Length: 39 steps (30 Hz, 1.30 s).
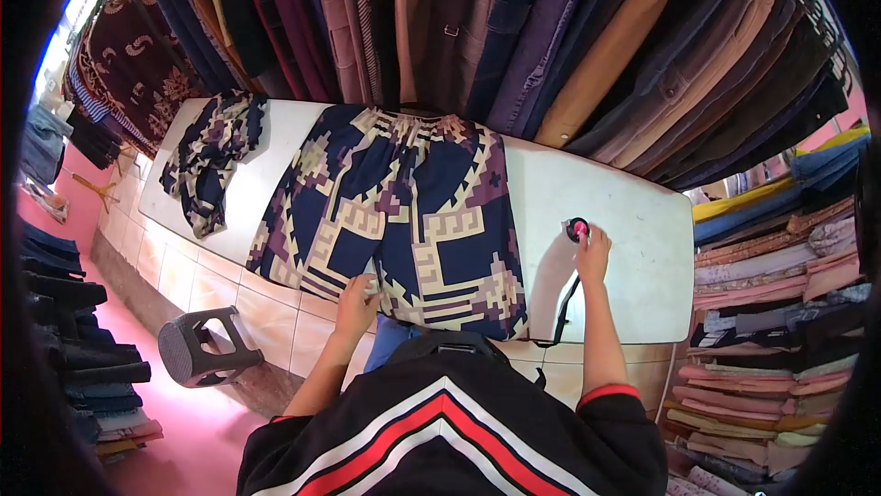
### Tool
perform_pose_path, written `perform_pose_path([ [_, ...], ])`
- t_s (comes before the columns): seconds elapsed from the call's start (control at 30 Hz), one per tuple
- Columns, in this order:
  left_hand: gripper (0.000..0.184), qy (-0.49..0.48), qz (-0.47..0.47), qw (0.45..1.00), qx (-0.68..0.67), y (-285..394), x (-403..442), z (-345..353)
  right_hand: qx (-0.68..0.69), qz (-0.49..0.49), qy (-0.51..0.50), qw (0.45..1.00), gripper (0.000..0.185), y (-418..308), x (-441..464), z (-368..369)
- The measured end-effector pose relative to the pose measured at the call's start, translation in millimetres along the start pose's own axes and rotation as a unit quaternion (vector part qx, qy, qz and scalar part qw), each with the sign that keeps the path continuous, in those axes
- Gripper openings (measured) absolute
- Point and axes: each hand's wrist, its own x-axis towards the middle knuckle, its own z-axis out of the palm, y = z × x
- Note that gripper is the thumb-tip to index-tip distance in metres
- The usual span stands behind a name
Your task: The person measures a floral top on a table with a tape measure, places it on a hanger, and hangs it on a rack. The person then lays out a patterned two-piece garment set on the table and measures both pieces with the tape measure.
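Observation:
A patterned garment in navy, cream and purple (404, 211) lies spread on the white table (633, 193), its gathered waist toward the hanging clothes. My left hand (356, 301) is closed at the garment's near edge, with something small and whitish at the fingertips that I cannot make out. Right of the garment, my right hand (593, 248) holds a small round black and pink object (577, 229) at the table top. A dark strap (566, 311) runs beside my right forearm to the table's near edge. A bunched cloth of similar pattern (213, 161) lies at the table's left end.
Trousers on hangers (440, 28) form a dense row behind the table. Folded clothes (780, 312) are stacked at the right, and dark folded clothes (73, 331) at the left. A grey plastic stool (206, 346) stands on the pink floor (170, 423), near the tiled side below the table.

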Motion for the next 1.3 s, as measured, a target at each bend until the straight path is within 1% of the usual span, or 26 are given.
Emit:
perform_pose_path([
  [0.07,0.042,0.011,0.059,0.996,0.070,11.9,-1.0,-4.6,0.014,-0.055,-0.002,0.998,0.042,1.4,12.6,4.8],
  [0.13,0.044,0.023,0.129,0.977,0.167,26.5,-2.5,-12.7,-0.009,-0.080,-0.102,0.992,0.046,7.2,17.1,6.7],
  [0.17,0.051,-0.036,0.087,0.975,0.203,16.9,-5.7,-11.0,-0.021,-0.093,-0.153,0.984,0.048,9.3,18.7,8.2],
  [0.27,0.048,-0.012,0.089,0.973,0.210,19.3,-10.7,-12.4,0.056,0.009,-0.194,0.979,0.044,7.6,21.9,6.8],
  [0.3,0.041,0.023,0.105,0.978,0.177,19.6,-11.7,-12.5,0.097,0.011,-0.188,0.977,0.033,-8.5,19.9,-1.1],
  [0.4,0.032,0.062,0.086,0.991,0.076,23.5,-14.2,-9.2,0.281,-0.030,-0.177,0.943,0.026,-38.6,-5.3,7.8],
  [0.43,0.027,0.078,0.089,0.993,0.009,24.5,-12.7,-4.2,0.331,0.016,-0.269,0.904,0.025,-68.6,-17.2,-0.1],
  [0.47,0.027,0.045,0.041,0.997,-0.039,31.5,-11.4,-1.5,0.376,0.063,-0.356,0.853,0.024,-103.4,-31.0,-7.5],
  [0.53,0.026,-0.021,-0.052,0.989,-0.136,47.6,-9.1,2.6,0.409,0.027,-0.462,0.786,0.023,-141.8,-62.7,0.5],
  [0.57,0.023,-0.003,-0.006,0.997,-0.071,41.5,-6.6,11.6,0.389,-0.102,-0.425,0.811,0.023,-155.3,-75.8,13.4],
  [0.6,0.022,0.050,0.002,0.999,-0.019,38.9,-7.0,16.0,0.362,-0.229,-0.379,0.820,0.023,-163.3,-86.1,27.4],
  [0.67,0.020,0.154,0.019,0.984,0.087,34.3,-9.2,23.0,0.282,-0.233,-0.400,0.841,0.025,-170.0,-97.0,40.1],
  [0.7,0.019,0.142,0.025,0.985,0.092,22.7,-8.7,28.0,0.241,-0.234,-0.408,0.849,0.026,-171.6,-98.1,42.8],
  [0.77,0.018,0.113,0.035,0.988,0.103,-3.4,-8.5,33.3,0.232,-0.223,-0.411,0.853,0.028,-172.9,-94.8,43.2],
  [0.83,0.016,0.080,-0.060,0.995,-0.017,-5.1,-9.4,31.2,0.230,-0.209,-0.417,0.854,0.029,-172.5,-93.1,41.5],
  [0.87,0.016,0.063,-0.107,0.989,-0.077,-5.3,-9.7,30.9,0.234,-0.202,-0.419,0.854,0.030,-172.2,-92.2,40.1],
  [0.97,0.011,0.055,-0.163,0.967,-0.187,-7.0,-10.8,31.8,0.231,-0.195,-0.418,0.857,0.031,-172.3,-91.8,39.9],
  [1.07,0.011,0.101,-0.253,0.896,-0.349,-3.1,-11.4,43.0,0.217,-0.195,-0.419,0.860,0.032,-174.0,-94.5,42.0],
  [1.17,0.013,0.115,-0.247,0.892,-0.362,4.4,-8.1,43.1,0.208,-0.194,-0.420,0.862,0.032,-174.3,-94.8,43.2],
  [1.27,0.018,0.078,-0.227,0.928,-0.284,-19.6,-11.6,42.9,0.199,-0.210,-0.410,0.865,0.030,-172.9,-95.8,43.0],
  [1.3,0.018,0.083,-0.217,0.936,-0.263,-21.9,-12.6,40.6,0.196,-0.217,-0.405,0.866,0.029,-173.1,-96.0,42.9],
])
